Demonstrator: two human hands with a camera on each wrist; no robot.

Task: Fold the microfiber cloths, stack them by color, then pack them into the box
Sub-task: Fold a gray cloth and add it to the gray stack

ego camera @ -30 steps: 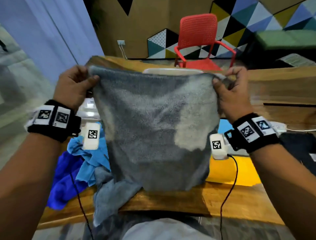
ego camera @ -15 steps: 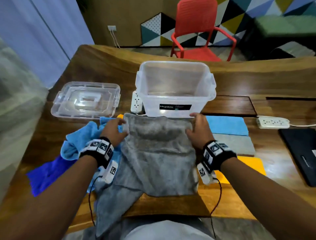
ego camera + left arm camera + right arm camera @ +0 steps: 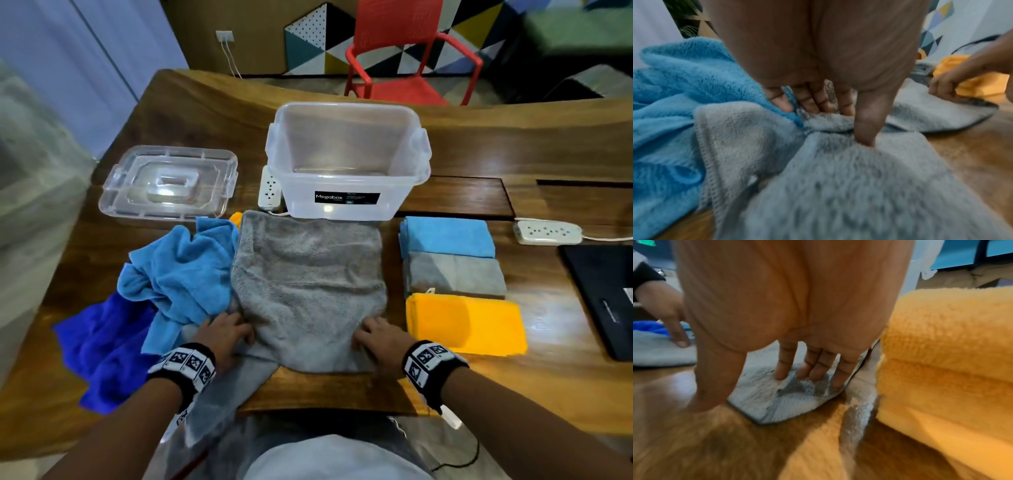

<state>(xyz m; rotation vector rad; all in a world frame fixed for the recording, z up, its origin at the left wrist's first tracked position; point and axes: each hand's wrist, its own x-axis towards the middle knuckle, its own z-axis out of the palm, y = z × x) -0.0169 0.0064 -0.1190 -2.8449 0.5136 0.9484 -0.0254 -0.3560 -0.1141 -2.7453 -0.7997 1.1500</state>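
Grey cloth [image 3: 308, 284] lies spread flat before the clear open box [image 3: 346, 161], folded stacks [image 3: 452, 274] beside it

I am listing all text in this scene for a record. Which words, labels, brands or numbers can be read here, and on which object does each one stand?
"Megabox": white letters on the black label on the front of the clear plastic box.
Smaller print on the same label: too small to read.
White sticker on the black laptop: unreadable.
Wristbands: square code markers only, no words.

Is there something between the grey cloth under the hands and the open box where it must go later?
Nothing visible blocks the way. The grey cloth lies flat with its far edge right at the front wall of the clear box, which is open and looks empty. Its lid sits apart, further left.
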